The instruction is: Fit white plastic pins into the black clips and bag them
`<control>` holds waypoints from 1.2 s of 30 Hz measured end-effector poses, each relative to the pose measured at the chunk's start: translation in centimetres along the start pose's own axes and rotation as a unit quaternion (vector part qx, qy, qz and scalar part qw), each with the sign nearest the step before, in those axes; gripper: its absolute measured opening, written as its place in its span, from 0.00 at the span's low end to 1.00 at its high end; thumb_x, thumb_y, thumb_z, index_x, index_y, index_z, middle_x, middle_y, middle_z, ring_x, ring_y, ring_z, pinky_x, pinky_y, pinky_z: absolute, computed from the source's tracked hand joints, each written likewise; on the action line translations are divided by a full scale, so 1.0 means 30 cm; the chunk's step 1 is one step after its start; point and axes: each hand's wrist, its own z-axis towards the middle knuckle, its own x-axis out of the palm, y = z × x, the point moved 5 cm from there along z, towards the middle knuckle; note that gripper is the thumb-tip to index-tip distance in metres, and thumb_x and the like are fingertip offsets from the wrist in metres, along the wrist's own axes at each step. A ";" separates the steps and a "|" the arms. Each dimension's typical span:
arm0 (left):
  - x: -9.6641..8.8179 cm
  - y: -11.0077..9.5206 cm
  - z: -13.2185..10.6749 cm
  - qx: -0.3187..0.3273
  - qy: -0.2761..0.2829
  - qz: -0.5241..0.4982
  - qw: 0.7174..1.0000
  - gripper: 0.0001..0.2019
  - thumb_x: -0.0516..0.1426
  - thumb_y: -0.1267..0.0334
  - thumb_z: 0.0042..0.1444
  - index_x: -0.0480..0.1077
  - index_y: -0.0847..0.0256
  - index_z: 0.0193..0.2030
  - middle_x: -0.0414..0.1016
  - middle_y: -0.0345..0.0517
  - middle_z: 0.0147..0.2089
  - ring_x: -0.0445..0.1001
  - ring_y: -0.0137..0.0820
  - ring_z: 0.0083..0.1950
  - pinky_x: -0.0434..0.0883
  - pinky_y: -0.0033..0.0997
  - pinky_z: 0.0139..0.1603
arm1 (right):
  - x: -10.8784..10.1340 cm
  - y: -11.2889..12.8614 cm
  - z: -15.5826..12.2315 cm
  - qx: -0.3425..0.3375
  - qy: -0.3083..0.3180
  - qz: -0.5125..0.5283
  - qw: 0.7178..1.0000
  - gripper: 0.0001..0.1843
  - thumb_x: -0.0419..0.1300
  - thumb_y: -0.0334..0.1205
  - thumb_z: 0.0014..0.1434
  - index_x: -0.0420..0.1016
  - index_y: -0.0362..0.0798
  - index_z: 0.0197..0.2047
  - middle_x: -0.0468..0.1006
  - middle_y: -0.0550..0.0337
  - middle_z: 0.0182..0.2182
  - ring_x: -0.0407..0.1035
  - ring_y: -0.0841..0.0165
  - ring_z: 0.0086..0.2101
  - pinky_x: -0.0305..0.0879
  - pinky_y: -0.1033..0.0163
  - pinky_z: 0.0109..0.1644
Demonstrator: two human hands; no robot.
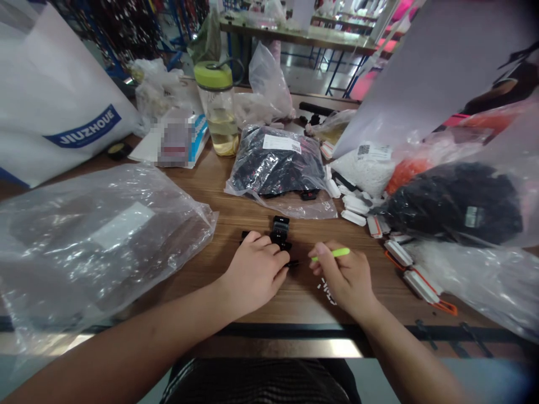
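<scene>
My left hand [256,270] is closed over the table, its fingertips pressing a small black plastic piece [292,263]. More black plastic parts [280,229] lie just beyond its knuckles, partly covered by the hand. To the right, my right hand [347,278] pinches a slim lime-green tool [332,254], held like a pen; its tip is too small to make out. Small white pieces [327,292] are scattered on the wood under and beside that hand.
A clear bag of black parts [278,163] lies ahead, near a lime-lidded bottle [217,112]. An open clear bag [96,241] covers the left side. White-and-orange plastic pieces [421,285] and filled bags [458,205] crowd the right. The table's front edge [295,331] is close.
</scene>
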 end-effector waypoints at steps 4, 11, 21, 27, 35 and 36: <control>-0.014 -0.003 -0.001 0.007 -0.014 0.007 1.000 0.08 0.56 0.61 0.63 0.76 0.58 0.36 0.76 0.44 0.35 0.70 0.38 0.41 0.61 0.45 0.48 | -0.094 -0.031 0.034 0.054 -0.143 0.119 0.981 0.21 0.56 0.51 0.67 0.76 0.46 0.28 0.74 0.62 0.17 0.67 0.73 0.16 0.64 0.69 0.20; -0.098 0.063 0.050 -0.042 -0.124 -0.033 0.991 0.14 0.54 0.54 0.66 0.73 0.60 0.49 0.73 0.52 0.54 0.70 0.42 0.54 0.66 0.47 0.54 | -0.150 -0.080 0.140 0.050 -0.169 0.117 0.977 0.22 0.59 0.54 0.63 0.76 0.46 0.26 0.74 0.62 0.16 0.65 0.73 0.15 0.63 0.69 0.18; 0.023 0.048 0.090 -0.011 -0.005 0.071 0.997 0.20 0.58 0.49 0.62 0.72 0.60 0.54 0.67 0.53 0.60 0.67 0.45 0.57 0.69 0.50 0.54 | -0.190 -0.169 0.140 -0.005 -0.250 0.157 0.955 0.23 0.60 0.57 0.61 0.76 0.46 0.27 0.72 0.63 0.16 0.63 0.74 0.15 0.59 0.68 0.19; 0.032 0.063 0.107 0.003 0.009 0.108 0.994 0.11 0.52 0.58 0.67 0.74 0.59 0.46 0.69 0.50 0.51 0.68 0.39 0.51 0.72 0.32 0.36 | -0.192 -0.192 0.145 0.009 -0.235 0.148 0.961 0.21 0.61 0.56 0.61 0.77 0.47 0.27 0.72 0.61 0.16 0.64 0.71 0.15 0.60 0.64 0.19; -0.048 0.057 0.071 -0.009 -0.087 0.060 0.994 0.08 0.56 0.62 0.63 0.76 0.56 0.44 0.70 0.48 0.50 0.70 0.38 0.52 0.73 0.30 0.36 | -0.178 -0.226 0.156 0.026 -0.217 0.145 0.965 0.22 0.60 0.58 0.61 0.76 0.47 0.28 0.73 0.60 0.17 0.64 0.72 0.16 0.60 0.65 0.18; -0.075 0.064 0.048 -0.010 -0.106 0.060 0.993 0.07 0.57 0.62 0.63 0.76 0.56 0.44 0.70 0.48 0.50 0.70 0.37 0.52 0.73 0.31 0.38 | -0.179 -0.225 0.156 0.027 -0.217 0.142 0.965 0.23 0.60 0.58 0.61 0.76 0.47 0.28 0.73 0.60 0.17 0.64 0.72 0.16 0.60 0.65 0.18</control>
